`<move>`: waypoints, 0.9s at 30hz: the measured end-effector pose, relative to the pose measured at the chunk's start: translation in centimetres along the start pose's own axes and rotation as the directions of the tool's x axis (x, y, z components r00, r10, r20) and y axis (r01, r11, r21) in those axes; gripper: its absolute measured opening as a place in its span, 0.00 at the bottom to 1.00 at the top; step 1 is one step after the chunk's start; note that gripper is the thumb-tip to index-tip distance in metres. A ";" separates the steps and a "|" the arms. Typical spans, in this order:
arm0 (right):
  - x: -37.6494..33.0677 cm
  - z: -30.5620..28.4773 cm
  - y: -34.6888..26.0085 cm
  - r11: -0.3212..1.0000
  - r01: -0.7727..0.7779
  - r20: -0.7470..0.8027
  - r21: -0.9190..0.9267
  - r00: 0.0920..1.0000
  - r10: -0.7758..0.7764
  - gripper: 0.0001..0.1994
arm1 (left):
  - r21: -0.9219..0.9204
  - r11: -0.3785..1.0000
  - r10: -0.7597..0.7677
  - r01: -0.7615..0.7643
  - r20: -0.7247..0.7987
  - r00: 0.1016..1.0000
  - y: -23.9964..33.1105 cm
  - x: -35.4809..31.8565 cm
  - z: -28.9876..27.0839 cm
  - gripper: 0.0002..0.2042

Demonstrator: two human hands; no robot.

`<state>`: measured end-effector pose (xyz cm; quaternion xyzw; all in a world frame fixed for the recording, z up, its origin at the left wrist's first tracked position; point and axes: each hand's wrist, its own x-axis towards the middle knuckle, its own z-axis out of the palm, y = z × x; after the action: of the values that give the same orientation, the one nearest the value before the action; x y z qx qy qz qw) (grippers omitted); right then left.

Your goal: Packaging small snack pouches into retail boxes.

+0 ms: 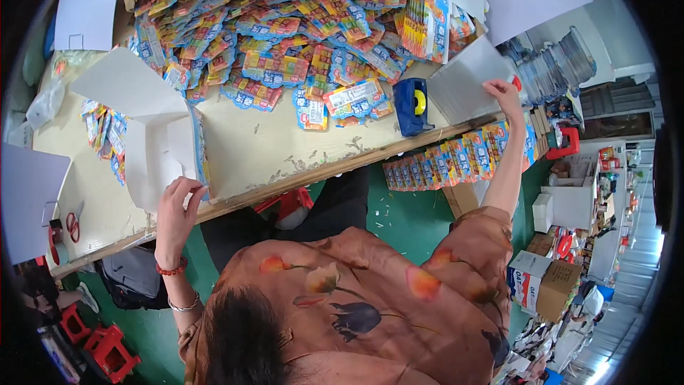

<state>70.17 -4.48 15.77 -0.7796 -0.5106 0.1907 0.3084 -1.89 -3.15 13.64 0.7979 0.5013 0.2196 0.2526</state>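
My left hand (178, 203) grips the near edge of a white folded cardboard box (153, 150) that stands at the front left of the wooden table (285, 157). Far out to the right, my right hand (502, 91) holds the upper corner of a pale grey card sheet (463, 85) at the table's right end. A big heap of colourful flat packets (299, 28) covers the back of the table between the two hands. A blue tape dispenser (413, 105) sits just left of the grey sheet.
A row of packets (456, 160) hangs below the table's right edge. Clear plastic trays (559, 68) are stacked at the right. Red scissors (73, 227) and a tape roll (55, 242) lie front left. Cardboard boxes (545, 285), red stools (107, 349) and a black bag (132, 278) stand on the green floor.
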 end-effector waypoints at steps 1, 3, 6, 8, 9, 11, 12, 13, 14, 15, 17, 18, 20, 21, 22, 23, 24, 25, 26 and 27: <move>0.2 -0.2 -0.1 0.999 -0.024 0.045 0.034 0.999 0.023 0.08 | -0.001 1.000 0.002 -0.002 0.006 1.000 0.3 0.0 0.3 0.04; 0.2 -0.3 -0.2 0.999 -0.031 0.064 0.023 0.997 0.030 0.08 | -0.001 0.999 0.037 -0.037 0.000 0.999 0.6 0.3 0.8 0.04; 0.1 -0.3 -0.6 0.999 -0.025 0.061 0.030 0.998 0.023 0.08 | 0.034 0.998 0.055 -0.055 0.002 0.998 0.8 0.6 0.8 0.04; 0.1 0.0 -1.1 0.995 -0.058 0.063 -0.084 0.996 0.064 0.06 | 0.076 0.992 0.106 -0.102 -0.043 0.993 0.5 0.6 0.8 0.04; 0.1 0.8 -1.2 0.995 -0.056 0.067 -0.080 0.996 0.061 0.06 | 0.121 0.982 0.157 -0.146 -0.087 0.984 0.2 0.4 0.8 0.04; -0.1 2.4 -0.9 0.834 0.165 -0.112 -0.526 0.959 -0.260 0.04 | 0.112 0.988 0.119 -0.109 -0.088 0.989 -0.2 0.0 0.7 0.04; 0.1 2.4 -0.7 0.834 0.164 -0.112 -0.527 0.959 -0.260 0.04 | 0.099 0.992 0.083 -0.074 -0.089 0.993 -0.3 -0.3 0.8 0.04; 0.5 2.4 -0.6 0.853 0.102 -0.266 -0.511 0.925 -0.270 0.04 | 0.097 0.993 0.082 -0.074 -0.089 0.993 -0.3 -0.5 0.8 0.04; 1.0 2.2 -0.2 0.872 0.042 -0.415 -0.487 0.868 -0.273 0.05 | 0.086 0.995 0.062 -0.055 -0.080 0.995 -0.4 -0.6 0.9 0.04; 1.4 1.4 1.1 0.868 0.035 -0.419 -0.496 0.866 -0.275 0.05 | 0.068 0.997 0.048 -0.043 -0.070 0.996 -0.5 -0.5 1.2 0.05; 2.1 -0.2 2.8 0.806 -0.062 -0.553 -0.588 0.759 -0.345 0.08 | 0.075 0.995 0.070 -0.061 -0.112 0.991 -0.1 -0.3 1.2 0.05; 2.5 -0.8 2.7 0.810 -0.053 -0.555 -0.584 0.754 -0.351 0.08 | 0.096 0.993 0.082 -0.068 -0.155 0.984 0.2 -0.5 1.0 0.06; 3.5 -2.6 1.0 0.877 -0.298 -0.761 -0.378 0.639 -0.111 0.10 | 0.100 0.994 0.068 -0.050 -0.194 0.979 0.0 -1.2 0.4 0.08; 3.9 -3.7 -1.2 0.814 -0.351 -0.781 -0.464 0.596 -0.188 0.10 | 0.097 0.995 0.055 -0.034 -0.220 0.974 -0.2 -1.5 0.2 0.11; 3.8 -5.4 -3.8 0.736 -0.411 -0.790 -0.539 0.550 -0.271 0.10 | 0.093 0.995 0.050 -0.029 -0.225 0.973 -0.3 -1.5 0.3 0.11; 3.7 -6.3 -6.4 0.713 -0.253 -0.697 -0.654 0.567 -0.439 0.09 | 0.043 0.999 0.007 0.005 -0.273 0.962 -0.4 -1.9 0.2 0.14; 3.3 -7.1 -9.1 0.660 -0.087 -0.589 -0.746 0.550 -0.593 0.08 | -0.003 0.999 -0.039 0.040 -0.320 0.947 -0.6 -2.2 0.0 0.17; 2.5 -6.4 -12.7 0.536 -0.060 -0.476 -0.842 0.552 -0.685 0.08 | -0.007 1.000 -0.013 0.011 -0.348 0.937 -1.4 -2.6 0.1 0.23; 0.9 -5.1 -16.5 0.399 -0.028 -0.348 -0.917 0.550 -0.760 0.08 | -0.006 1.000 0.013 -0.017 -0.391 0.920 -1.1 -2.3 0.0 0.25; -0.9 -3.2 -19.8 0.441 0.008 -0.332 -0.898 0.645 -0.688 0.09 | 0.007 0.999 0.037 -0.037 -0.428 0.903 -0.1 -1.8 0.0 0.27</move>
<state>58.39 -0.54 31.50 -0.7009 -0.5511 -0.4439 0.0894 -2.70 -4.75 13.44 0.7395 0.5292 0.3943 0.1327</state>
